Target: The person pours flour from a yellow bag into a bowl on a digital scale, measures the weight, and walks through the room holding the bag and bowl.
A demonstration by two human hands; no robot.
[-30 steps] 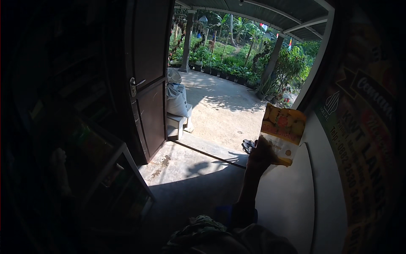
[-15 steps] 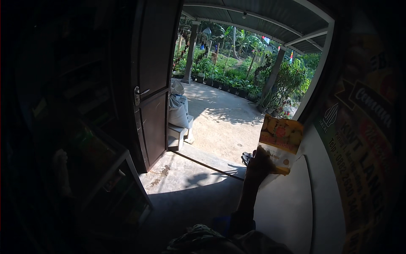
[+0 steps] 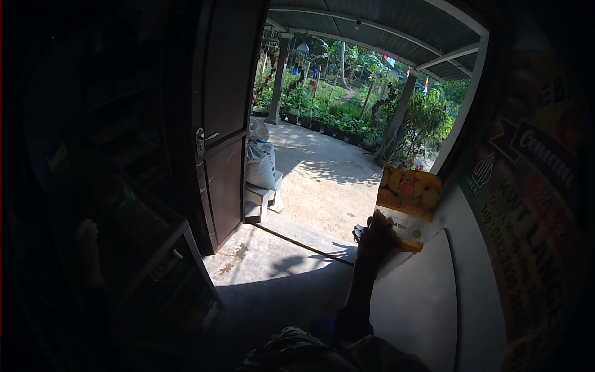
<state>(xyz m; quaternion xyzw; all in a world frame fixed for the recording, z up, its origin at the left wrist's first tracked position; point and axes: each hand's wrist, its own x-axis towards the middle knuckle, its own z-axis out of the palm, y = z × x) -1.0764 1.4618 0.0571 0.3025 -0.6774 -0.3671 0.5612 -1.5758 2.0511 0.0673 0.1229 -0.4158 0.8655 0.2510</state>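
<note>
My right hand [image 3: 377, 239] grips a yellow and white pouch [image 3: 409, 195] printed with orange fruit pictures, holding it up at the right of the open doorway. The forearm rises from the lower edge in shadow. Dark sandals [image 3: 361, 230] lie on the ground partly behind that hand. My left hand is not in view.
A brown door [image 3: 226, 80] stands open at left beside a dim glass-fronted cabinet [image 3: 186, 266]. White sacks [image 3: 260, 164] rest on a concrete step [image 3: 257, 201]. A poster [image 3: 520, 211] covers the right wall. Outside are a sunlit yard [image 3: 322, 192], roof posts [image 3: 396, 115] and potted plants [image 3: 334, 124].
The view has shifted so the doorway sits lower in the frame than a second ago. My right hand, still holding the pouch, appears lower and slightly further left.
</note>
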